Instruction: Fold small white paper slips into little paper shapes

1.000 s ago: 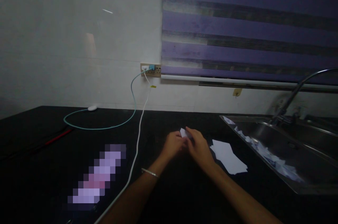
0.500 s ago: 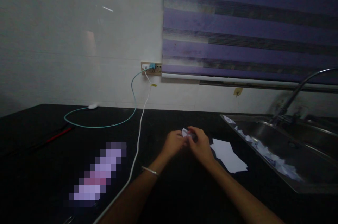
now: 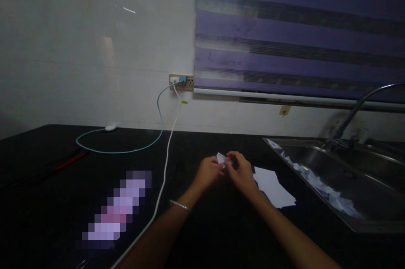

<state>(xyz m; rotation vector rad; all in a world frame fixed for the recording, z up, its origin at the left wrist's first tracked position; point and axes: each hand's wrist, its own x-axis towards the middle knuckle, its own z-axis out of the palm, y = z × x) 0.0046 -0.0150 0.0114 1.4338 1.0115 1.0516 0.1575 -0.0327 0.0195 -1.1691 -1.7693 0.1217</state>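
Observation:
A small folded piece of white paper [image 3: 220, 158] is pinched between my two hands above the dark countertop [image 3: 202, 235]. My left hand [image 3: 207, 172] grips its left side, with a bangle on that wrist. On the paper's right side, the fingers of my right hand [image 3: 241, 172] are closed on it; they hide part of the folds. Just right of my right hand lies a loose stack of white paper sheets [image 3: 274, 186]. Several folded white paper pieces [image 3: 322, 186] line the near rim of the sink.
A steel sink [image 3: 357, 176] with a curved faucet [image 3: 351, 112] is at the right. A white cable [image 3: 166, 163] and a teal cable [image 3: 126, 152] run from the wall socket [image 3: 186, 83] over the counter. A blurred-out bright object [image 3: 117, 210] lies at left.
My fingers have shifted slightly around the folded paper, and a bit more of its upper left corner shows. The stack and the folded pieces have stayed put.

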